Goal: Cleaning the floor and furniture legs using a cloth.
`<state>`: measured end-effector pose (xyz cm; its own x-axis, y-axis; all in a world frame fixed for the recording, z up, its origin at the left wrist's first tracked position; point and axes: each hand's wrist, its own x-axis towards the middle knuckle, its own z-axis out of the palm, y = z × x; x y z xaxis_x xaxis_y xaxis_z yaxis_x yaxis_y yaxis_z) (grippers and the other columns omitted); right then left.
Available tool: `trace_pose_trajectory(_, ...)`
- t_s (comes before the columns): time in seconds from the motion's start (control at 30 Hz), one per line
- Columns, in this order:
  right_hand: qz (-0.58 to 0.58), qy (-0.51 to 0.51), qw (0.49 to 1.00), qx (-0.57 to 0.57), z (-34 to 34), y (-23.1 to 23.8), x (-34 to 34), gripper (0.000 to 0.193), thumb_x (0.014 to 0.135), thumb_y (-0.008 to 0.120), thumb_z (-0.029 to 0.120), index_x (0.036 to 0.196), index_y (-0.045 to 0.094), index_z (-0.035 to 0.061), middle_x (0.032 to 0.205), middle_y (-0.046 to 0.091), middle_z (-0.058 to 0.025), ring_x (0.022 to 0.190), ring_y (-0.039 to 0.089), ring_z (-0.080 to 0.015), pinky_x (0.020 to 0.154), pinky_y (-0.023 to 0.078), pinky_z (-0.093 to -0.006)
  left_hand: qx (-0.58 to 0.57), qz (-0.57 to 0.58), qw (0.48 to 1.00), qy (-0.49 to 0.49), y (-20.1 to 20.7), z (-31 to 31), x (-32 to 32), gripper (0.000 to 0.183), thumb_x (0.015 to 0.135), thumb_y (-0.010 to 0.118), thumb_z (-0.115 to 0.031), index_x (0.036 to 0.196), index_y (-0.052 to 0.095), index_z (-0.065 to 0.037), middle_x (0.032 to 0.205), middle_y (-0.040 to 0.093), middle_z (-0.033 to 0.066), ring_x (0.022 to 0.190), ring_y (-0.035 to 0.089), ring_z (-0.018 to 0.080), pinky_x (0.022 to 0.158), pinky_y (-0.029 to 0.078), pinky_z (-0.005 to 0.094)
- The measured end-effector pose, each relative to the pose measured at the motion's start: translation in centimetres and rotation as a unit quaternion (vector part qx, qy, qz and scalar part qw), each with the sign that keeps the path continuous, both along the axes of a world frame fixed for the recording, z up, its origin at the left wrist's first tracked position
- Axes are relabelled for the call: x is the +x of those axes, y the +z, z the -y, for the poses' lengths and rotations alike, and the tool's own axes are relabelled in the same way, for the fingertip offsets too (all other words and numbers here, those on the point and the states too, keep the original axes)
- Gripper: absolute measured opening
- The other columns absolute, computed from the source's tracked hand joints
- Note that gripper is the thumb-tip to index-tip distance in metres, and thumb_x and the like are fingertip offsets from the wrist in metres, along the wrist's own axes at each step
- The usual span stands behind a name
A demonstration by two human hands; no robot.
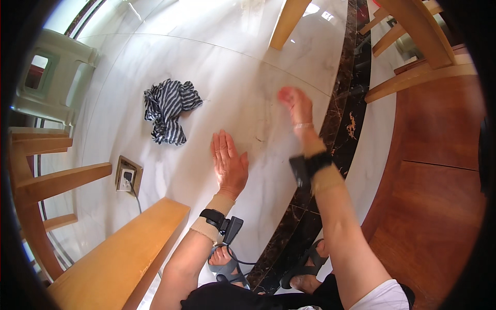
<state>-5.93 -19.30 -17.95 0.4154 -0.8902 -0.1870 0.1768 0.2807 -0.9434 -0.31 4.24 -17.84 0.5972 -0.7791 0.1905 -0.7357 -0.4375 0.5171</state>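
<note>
My left hand [229,165] is held above the pale marble floor with its fingers stretched out and nothing in it. Farther off and to the right, my right hand [300,107] is blurred by motion. Its fingers are foreshortened and smeared, so whether they are curled around anything does not show. A crumpled black-and-white striped cloth [170,108] lies on the floor beyond and left of my left hand, touched by neither hand. Each wrist wears a tan band with a black strapped-on device, the left device [222,222] trailing a cable.
A wooden bench [124,253] stands at the lower left, near a floor outlet [126,178] with a plug and cord in it. Wooden chair legs [289,23] rise at the far side. A dark stone strip [336,124] borders reddish-brown wood [429,206] on the right.
</note>
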Motion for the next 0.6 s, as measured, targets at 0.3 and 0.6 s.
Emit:
trace_pose_trajectory(0.3, -0.013, 0.134, 0.990, -0.043, -10.5, -3.0, 1.3, 0.029, 0.097, 0.046, 0.022, 0.101, 0.061, -0.0019, 0.089, 0.065, -0.0077, 0.081, 0.064, -0.0153, 0.074, 0.052, -0.0273, -0.002, -0.006, 1.000, 0.009, 0.1, -0.7, 0.7, 0.068, 0.080, 0.055, -0.008, 0.137, 0.022, 0.008, 0.144, 0.024, 0.0234, 0.135, 0.019, 0.0404, 0.112, 0.017, 0.0473)
trace_pose_trajectory(0.6, -0.034, 0.104, 0.994, 0.008, -0.4, 0.4, 5.2, 0.031, 0.093, 0.044, 0.020, 0.092, 0.062, -0.0043, 0.088, 0.066, -0.0117, 0.080, 0.065, -0.0198, 0.072, 0.054, -0.0298, -0.017, -0.024, 1.000, 0.002, -0.3, 0.6, -0.2, 0.067, 0.079, 0.054, -0.005, 0.137, 0.022, 0.008, 0.143, 0.026, 0.0231, 0.134, 0.020, 0.0419, 0.112, 0.017, 0.0482)
